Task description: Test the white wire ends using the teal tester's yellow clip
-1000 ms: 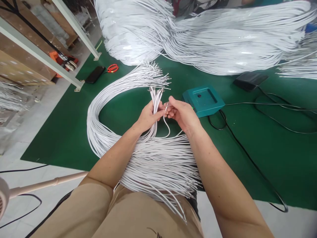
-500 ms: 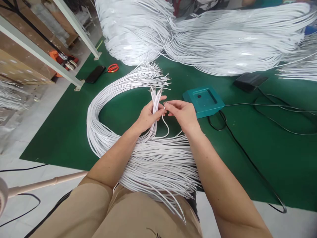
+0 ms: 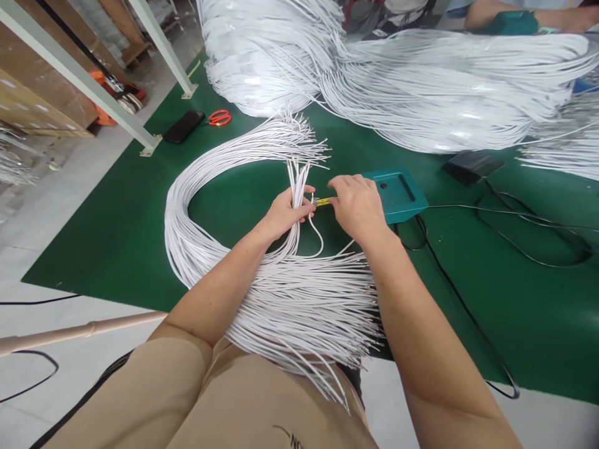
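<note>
My left hand is closed around a small upright bunch of white cables. One white cable curves down beside it, its end near my left fingertips. My right hand holds a small yellow-handled tool between thumb and fingers, its tip at that cable end. A larger bundle of white cables bends in a C shape on the green table, its lower ends spread under my forearms.
A teal tray with a cord stands right of my right hand. Scissors and a black phone-like object lie at the back left. Large cable piles line the back. Another person's arm shows at the top right.
My right hand has moved slightly right, away from my left fingertips, and the yellow tool now shows in it. The view has shifted a little. Another person's arm has come into view.
</note>
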A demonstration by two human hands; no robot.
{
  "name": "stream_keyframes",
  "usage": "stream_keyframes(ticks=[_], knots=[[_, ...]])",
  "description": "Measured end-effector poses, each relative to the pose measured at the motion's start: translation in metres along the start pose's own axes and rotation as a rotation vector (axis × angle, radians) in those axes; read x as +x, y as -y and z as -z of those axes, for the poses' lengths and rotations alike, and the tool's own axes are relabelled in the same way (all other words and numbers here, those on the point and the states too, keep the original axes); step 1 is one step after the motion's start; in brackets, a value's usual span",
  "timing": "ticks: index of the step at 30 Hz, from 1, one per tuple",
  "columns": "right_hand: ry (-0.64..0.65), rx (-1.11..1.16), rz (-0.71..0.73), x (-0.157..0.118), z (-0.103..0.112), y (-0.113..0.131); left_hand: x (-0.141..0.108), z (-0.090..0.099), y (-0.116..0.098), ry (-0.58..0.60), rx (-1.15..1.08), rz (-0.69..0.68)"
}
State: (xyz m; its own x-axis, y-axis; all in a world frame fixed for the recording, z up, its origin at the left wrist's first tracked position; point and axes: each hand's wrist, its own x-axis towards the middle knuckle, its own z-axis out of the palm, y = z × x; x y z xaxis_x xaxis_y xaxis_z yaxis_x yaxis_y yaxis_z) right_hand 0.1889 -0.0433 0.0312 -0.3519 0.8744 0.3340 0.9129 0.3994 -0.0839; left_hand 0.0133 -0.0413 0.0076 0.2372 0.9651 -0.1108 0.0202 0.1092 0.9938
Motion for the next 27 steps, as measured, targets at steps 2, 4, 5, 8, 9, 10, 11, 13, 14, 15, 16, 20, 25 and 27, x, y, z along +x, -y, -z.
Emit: stream_keyframes(ticks=[2,4,5,8,9,10,11,13,14,15,16,20,25,27], knots=[[0.142,-0.048,0.032,0.006,0.0,-0.007,0.001,0.001,0.0,-0.014,0.076,0.003],[0.221,-0.077,0.058,0.011,0.0,-0.011,0.001,0.001,0.0,-0.025,0.129,0.007],[0.234,-0.082,0.057,0.012,0.0,-0.013,0.001,0.001,0.0,-0.03,0.153,0.01],[0.249,-0.078,0.042,0.014,0.001,-0.014,0.003,0.002,0.003,-0.037,0.226,0.021],[0.249,-0.075,0.035,0.014,0.0,-0.013,0.004,0.003,0.004,-0.042,0.248,0.028],[0.242,-0.072,0.028,0.014,0.0,-0.013,0.005,0.004,0.006,-0.047,0.27,0.032],[0.231,-0.068,0.022,0.014,-0.001,-0.013,0.007,0.004,0.007,-0.05,0.292,0.034],[0.207,-0.058,0.013,0.014,-0.003,-0.013,0.009,0.005,0.011,-0.057,0.339,0.038],[0.196,-0.054,0.011,0.014,-0.003,-0.013,0.01,0.005,0.012,-0.057,0.363,0.041],[0.19,-0.05,0.011,0.015,-0.004,-0.013,0.01,0.005,0.013,-0.057,0.385,0.042],[0.188,-0.049,0.01,0.015,-0.004,-0.013,0.011,0.005,0.014,-0.057,0.402,0.041],[0.224,-0.038,0.002,0.015,0.0,-0.012,0.011,0.003,0.014,-0.049,0.423,0.027],[-0.013,-0.065,-0.091,0.0,0.0,-0.02,0.012,0.005,0.014,-0.04,0.392,0.035],[-0.106,-0.137,-0.169,-0.006,-0.006,-0.025,0.011,0.007,0.013,-0.036,0.356,0.046]])
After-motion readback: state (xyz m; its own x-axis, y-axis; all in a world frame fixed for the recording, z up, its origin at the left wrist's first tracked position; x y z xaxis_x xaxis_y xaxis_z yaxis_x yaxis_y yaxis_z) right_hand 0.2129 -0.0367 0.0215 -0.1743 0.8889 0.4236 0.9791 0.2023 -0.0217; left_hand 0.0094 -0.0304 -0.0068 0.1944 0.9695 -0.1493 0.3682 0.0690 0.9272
